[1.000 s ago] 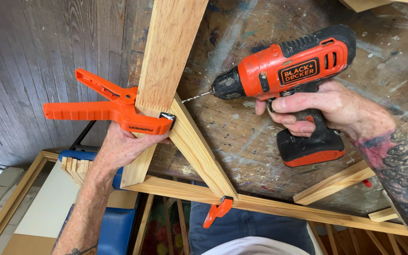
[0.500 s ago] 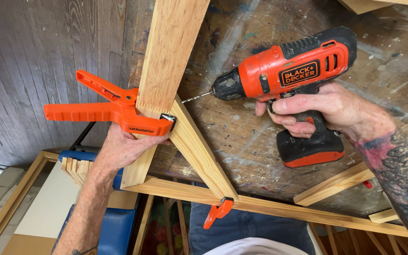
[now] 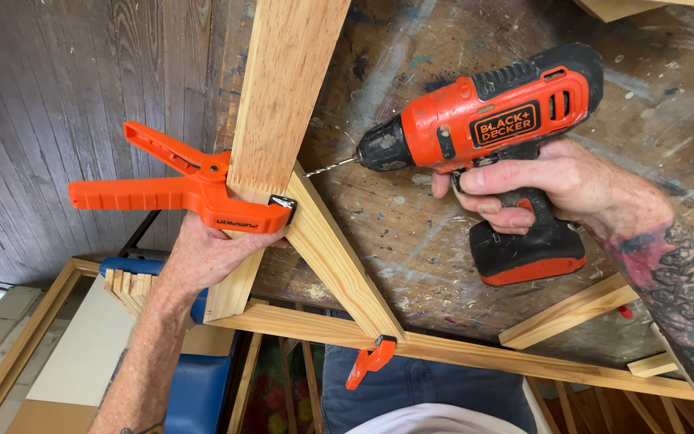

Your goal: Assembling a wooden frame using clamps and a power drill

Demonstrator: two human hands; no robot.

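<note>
While left hand [image 3: 202,257] grips the clamped board [image 3: 283,112], right hand [image 3: 548,189] squeezes the drill [image 3: 483,120], bit touching brace [image 3: 335,257]; next needs steady straight pressure.

Clamp [image 3: 186,189] left of upright board [image 3: 283,96], drill [image 3: 483,128] right, brace [image 3: 339,257] between
</note>
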